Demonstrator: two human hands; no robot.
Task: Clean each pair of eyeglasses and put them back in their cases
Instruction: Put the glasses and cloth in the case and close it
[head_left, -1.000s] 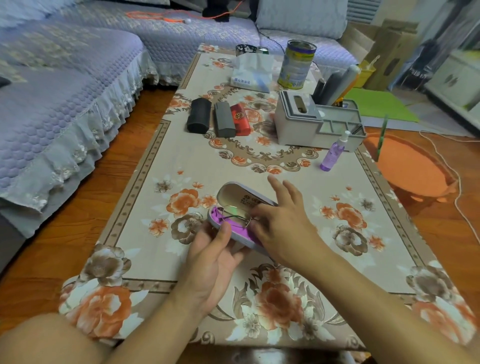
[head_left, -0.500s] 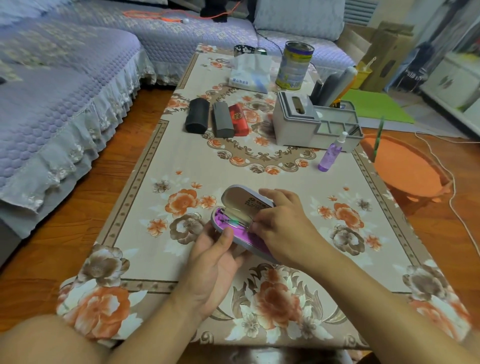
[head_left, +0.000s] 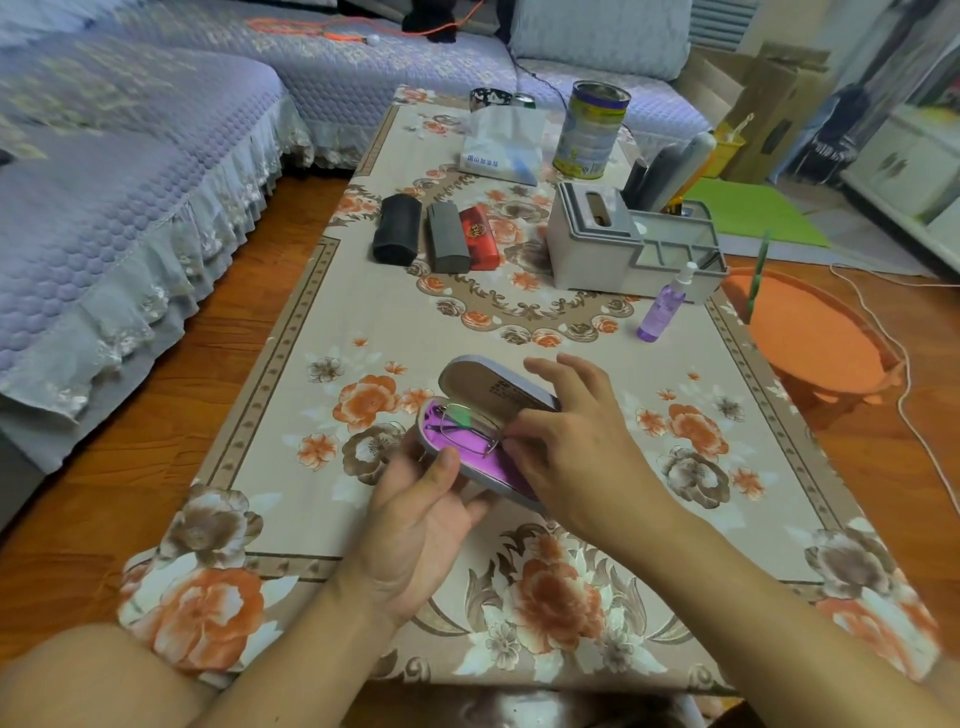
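Head view: the open eyeglass case (head_left: 483, 441) is the landmark, held just above the surface (head_left: 363, 322) near its front edge. The left hand (head_left: 415, 525) supports the case from below, thumb lying over the near rim and fingers curled under the shell, so this grip is closed around the case. The eyeglasses (head_left: 470, 427) lie inside the case on the purple cloth lining, frame tilted, with the far lens close under the raised lid. The right hand (head_left: 566, 447) covers the right end of the case; its thumb and forefinger appear to pinch the frame at the bridge or temple, while the remaining fingers are spread above the lid. Compared with half a second ago, those fingers have lifted from a curled position beside the lid to an extended one, and the frame shows more fully in the shell. Judgement: the glasses are being seated, and closing the lid is the pending step for this pair. Beyond the case stand three closed cases: a black case (head_left: 397, 231), a grey case (head_left: 447, 237) and a red case (head_left: 480, 237). The spray bottle (head_left: 662, 306) stands beyond and to the right of the case.
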